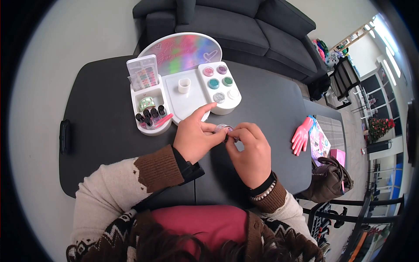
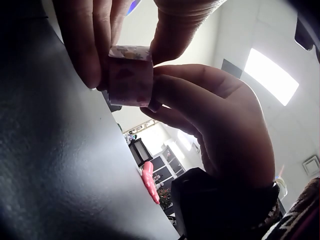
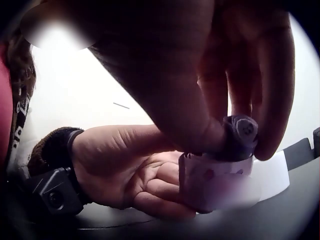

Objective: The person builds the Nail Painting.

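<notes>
Over the table, my left hand point(image 1: 194, 137) holds a short, wide pink band point(image 2: 131, 82) with a floral and heart-like pattern between thumb and fingers, its index finger stretched forward. Close against it, my right hand point(image 1: 251, 155) pinches a small purple roll point(image 3: 242, 132) with a pale, marked end, right at the band's upper rim in the right wrist view. Whether the roll is part of the band I cannot tell. Just beyond the hands stands a white manicure station point(image 1: 174, 98) with a rainbow-coloured back panel.
The station carries several glitter pots point(image 1: 213, 83), a small white cup point(image 1: 184, 85), nail polish bottles point(image 1: 152, 114), a green patterned band point(image 1: 147, 103) and a nail sheet point(image 1: 144, 74). A pink model hand point(image 1: 301, 135) lies at right, near a brown bag point(image 1: 327, 179).
</notes>
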`<state>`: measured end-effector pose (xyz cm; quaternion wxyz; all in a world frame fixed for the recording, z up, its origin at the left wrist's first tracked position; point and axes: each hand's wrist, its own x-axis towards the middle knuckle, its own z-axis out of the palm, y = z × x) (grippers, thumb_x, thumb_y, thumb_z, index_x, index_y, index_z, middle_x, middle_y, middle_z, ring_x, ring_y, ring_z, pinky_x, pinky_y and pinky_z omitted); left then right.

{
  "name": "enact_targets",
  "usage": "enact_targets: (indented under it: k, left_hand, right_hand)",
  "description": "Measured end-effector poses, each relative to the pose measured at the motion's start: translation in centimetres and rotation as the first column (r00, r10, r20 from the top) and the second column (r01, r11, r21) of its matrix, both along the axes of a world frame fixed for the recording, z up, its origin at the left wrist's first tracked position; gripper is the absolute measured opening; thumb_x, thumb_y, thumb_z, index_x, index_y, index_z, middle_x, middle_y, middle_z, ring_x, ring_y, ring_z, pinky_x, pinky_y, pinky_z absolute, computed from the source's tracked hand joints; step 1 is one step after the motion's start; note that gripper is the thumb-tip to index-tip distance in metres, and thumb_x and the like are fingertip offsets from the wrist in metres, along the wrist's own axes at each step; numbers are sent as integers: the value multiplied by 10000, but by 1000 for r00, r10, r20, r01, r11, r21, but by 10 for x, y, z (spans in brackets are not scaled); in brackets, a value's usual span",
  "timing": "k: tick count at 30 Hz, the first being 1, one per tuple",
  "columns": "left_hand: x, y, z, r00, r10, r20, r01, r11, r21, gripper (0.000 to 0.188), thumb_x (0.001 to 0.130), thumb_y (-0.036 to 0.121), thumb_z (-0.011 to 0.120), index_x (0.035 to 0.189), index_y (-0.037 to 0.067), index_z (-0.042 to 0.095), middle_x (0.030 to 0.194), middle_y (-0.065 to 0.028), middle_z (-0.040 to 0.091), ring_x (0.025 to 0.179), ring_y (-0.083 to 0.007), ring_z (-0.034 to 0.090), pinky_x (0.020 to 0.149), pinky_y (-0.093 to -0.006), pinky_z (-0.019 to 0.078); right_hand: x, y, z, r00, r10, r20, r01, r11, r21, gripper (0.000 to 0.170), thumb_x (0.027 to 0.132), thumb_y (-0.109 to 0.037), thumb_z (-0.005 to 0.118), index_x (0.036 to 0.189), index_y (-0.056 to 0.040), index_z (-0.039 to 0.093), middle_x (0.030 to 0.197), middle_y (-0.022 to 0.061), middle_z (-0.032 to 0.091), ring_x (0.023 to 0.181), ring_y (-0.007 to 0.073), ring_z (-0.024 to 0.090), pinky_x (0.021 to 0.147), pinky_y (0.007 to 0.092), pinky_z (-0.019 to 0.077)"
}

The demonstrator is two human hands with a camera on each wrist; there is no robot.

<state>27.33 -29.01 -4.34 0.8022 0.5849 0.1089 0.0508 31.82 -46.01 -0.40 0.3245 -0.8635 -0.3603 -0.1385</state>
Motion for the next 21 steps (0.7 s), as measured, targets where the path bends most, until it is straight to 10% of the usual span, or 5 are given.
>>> enact_targets:
  k: [21]
  left_hand:
    - [-1, 1, 5, 999, -25, -20, 26, 999, 20, 789, 974, 3, 779, 1633, -18, 346, 1033, -167, 811, 950, -132, 763, 868, -262, 611]
  right_hand:
    - [1, -13, 12, 963, 226, 145, -192, 957, -218, 171, 869, -24, 780, 1039, -48, 768, 1101, 60, 747, 992, 261, 730, 814, 391, 620]
